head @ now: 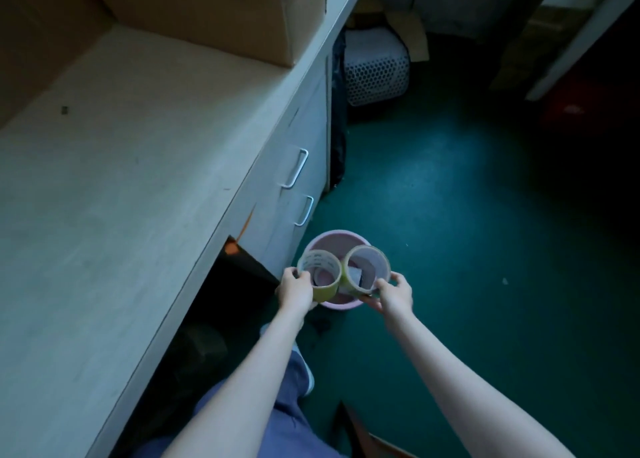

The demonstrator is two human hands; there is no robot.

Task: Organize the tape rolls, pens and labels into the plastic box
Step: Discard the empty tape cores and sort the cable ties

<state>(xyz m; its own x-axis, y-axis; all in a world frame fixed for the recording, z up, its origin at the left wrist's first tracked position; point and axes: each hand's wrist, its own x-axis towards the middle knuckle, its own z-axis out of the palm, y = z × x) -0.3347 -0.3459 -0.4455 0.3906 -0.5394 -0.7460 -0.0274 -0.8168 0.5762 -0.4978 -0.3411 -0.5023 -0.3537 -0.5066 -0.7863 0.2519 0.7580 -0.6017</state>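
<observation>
2 arms, extended forward and down. Left hand (296, 288): fingers curled round the near rim of 1 yellow tape roll (320, 274). Right hand (394, 294): pinches the near edge of 1 second tape roll (367, 267). Rolls side by side, touching, held above a pink bucket (337, 237) on the green floor (450, 236), beside a pale counter (121, 198).

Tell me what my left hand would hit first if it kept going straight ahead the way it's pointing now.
Probably the pink bin: the left hand, gripping a tape roll, points forward and down over its rim. Depth is unclear from this one view.
</observation>
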